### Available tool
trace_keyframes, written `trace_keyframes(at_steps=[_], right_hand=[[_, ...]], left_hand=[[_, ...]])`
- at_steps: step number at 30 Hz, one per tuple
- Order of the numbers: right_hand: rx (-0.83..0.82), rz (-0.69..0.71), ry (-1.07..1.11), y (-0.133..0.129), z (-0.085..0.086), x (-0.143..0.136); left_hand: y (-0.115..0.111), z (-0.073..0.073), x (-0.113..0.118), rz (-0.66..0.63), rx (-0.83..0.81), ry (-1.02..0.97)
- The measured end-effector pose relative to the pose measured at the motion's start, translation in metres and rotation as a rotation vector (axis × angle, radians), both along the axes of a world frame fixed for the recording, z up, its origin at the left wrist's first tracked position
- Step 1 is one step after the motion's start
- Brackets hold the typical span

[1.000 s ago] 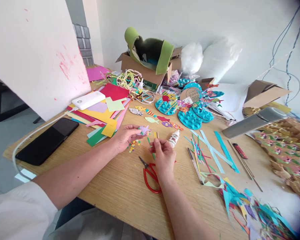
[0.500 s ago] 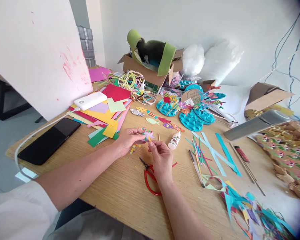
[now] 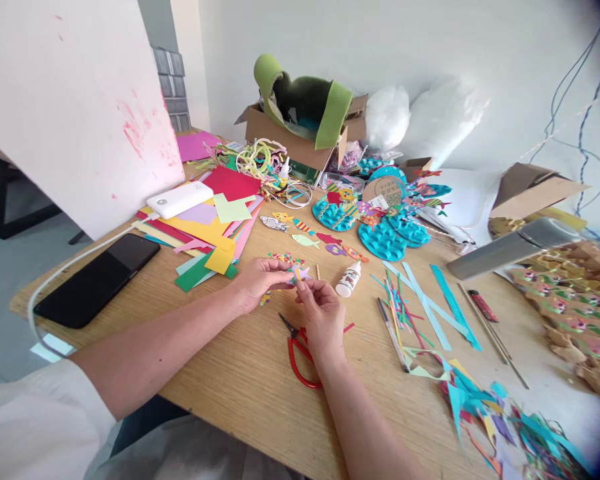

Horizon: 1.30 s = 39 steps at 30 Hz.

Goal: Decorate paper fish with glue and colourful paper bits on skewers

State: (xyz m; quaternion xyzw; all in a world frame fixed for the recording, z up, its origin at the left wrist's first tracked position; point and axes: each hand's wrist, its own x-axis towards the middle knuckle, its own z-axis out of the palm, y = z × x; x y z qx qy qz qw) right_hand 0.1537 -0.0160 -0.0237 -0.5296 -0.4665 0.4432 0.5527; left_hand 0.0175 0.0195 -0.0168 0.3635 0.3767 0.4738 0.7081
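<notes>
My left hand (image 3: pixel 257 283) pinches a small light purple paper fish (image 3: pixel 303 273) by one end, its pointed tail showing to the right. A narrow yellow paper strip (image 3: pixel 299 275) lies against the purple paper, and the closed fingertips of my right hand (image 3: pixel 323 313) hold its lower end. Red-handled scissors (image 3: pixel 300 360) rest on the table, partly hidden under my right wrist. Just beyond the hands is a scatter of tiny coloured paper bits (image 3: pixel 283 257). A white glue bottle (image 3: pixel 349 279) lies on its side to the right.
Several paper fish (image 3: pixel 305 241) lie beyond the hands. Coloured sheets (image 3: pixel 215 230), a power bank (image 3: pixel 180 199) and a phone (image 3: pixel 97 280) are at left. Paper strips (image 3: pixel 425 307), a pen (image 3: pixel 393 333), offcuts (image 3: pixel 505 420) and a grey flask (image 3: pixel 515 248) are at right.
The yellow strip has come up against the purple fish. My left hand has tilted slightly, and more of the paper bits behind it show. The scissors and bottle have stayed put.
</notes>
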Motion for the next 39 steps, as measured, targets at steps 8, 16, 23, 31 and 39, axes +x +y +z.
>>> trace_keyframes(at_steps=[8,16,23,31,39], right_hand=[[-0.014,0.006,0.014,0.0005,-0.0008,0.0002],[-0.033,-0.002,-0.004,0.0009,-0.0014,0.0003],[-0.016,-0.004,0.019,0.0005,-0.0011,0.0001],[-0.022,-0.004,0.007,0.0009,-0.0023,0.0004],[-0.041,0.000,-0.002,0.0008,-0.0019,0.0006]], left_hand=[[-0.0005,0.0006,0.0006,-0.012,0.025,-0.008],[0.0005,-0.0011,0.0003,0.004,0.019,0.008],[0.0004,-0.0007,0.0008,0.019,0.026,0.000],[0.0000,-0.0007,0.0006,0.005,0.012,-0.003],[-0.0004,0.0000,0.0011,0.006,0.001,-0.008]])
